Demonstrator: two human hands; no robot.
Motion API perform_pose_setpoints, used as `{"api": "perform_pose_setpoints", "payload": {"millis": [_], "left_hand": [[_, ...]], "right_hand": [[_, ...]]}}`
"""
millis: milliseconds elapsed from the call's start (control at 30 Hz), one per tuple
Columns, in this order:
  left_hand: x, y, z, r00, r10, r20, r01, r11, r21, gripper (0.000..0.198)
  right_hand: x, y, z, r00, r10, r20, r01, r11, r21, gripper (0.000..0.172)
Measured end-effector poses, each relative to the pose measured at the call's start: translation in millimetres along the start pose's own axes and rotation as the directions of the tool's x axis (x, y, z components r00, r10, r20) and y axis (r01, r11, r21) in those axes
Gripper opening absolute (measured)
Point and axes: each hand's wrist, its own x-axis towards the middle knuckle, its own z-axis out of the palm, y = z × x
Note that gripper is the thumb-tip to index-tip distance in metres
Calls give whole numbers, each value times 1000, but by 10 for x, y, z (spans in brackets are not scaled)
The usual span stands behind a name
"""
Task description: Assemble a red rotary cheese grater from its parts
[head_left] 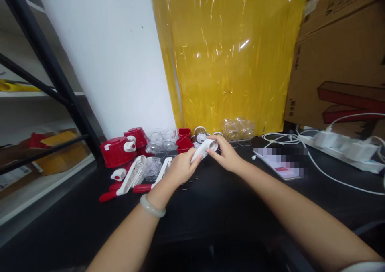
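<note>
Over the black table, both hands hold a white plastic handle piece (202,149) with a round opening at its upper right end. My left hand (182,168) is closed around its lower part and hides that end. At the round end, my right hand (225,155) grips with thumb and fingers. Left of my left hand lie white handles with red grips (130,179) and a stack of clear plastic parts (151,168). Just behind the held piece are red plastic pieces (184,141) and round parts with white rims (200,132). Several small dark pieces (192,179) lie scattered below.
Red housings (116,151) and clear cups (162,137) line the back left. Clear domes (237,128) stand before the yellow plastic sheet (234,55). To the right are a flat screen device (278,163), white cables and a power strip (343,147). Shelving (45,95) borders the left.
</note>
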Motion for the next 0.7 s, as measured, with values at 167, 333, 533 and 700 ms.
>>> {"api": "perform_pose_setpoints", "payload": {"millis": [167, 333, 533, 700], "left_hand": [[-15, -8, -30, 1000, 23, 6, -23, 999, -41, 37], [7, -37, -42, 994, 107, 36, -96, 969, -229, 43], [64, -126, 8, 989, 144, 21, -138, 975, -174, 35], [69, -122, -4, 989, 149, 22, -146, 982, -117, 26]], "right_hand": [[6, 30, -8, 993, 72, 98, -90, 976, 199, 50], [53, 30, -48, 982, 160, 100, -183, 934, 308, 50], [127, 79, -144, 960, 269, 82, -279, 868, 411, 49], [119, 112, -156, 956, 287, 68, -289, 867, 406, 48]]}}
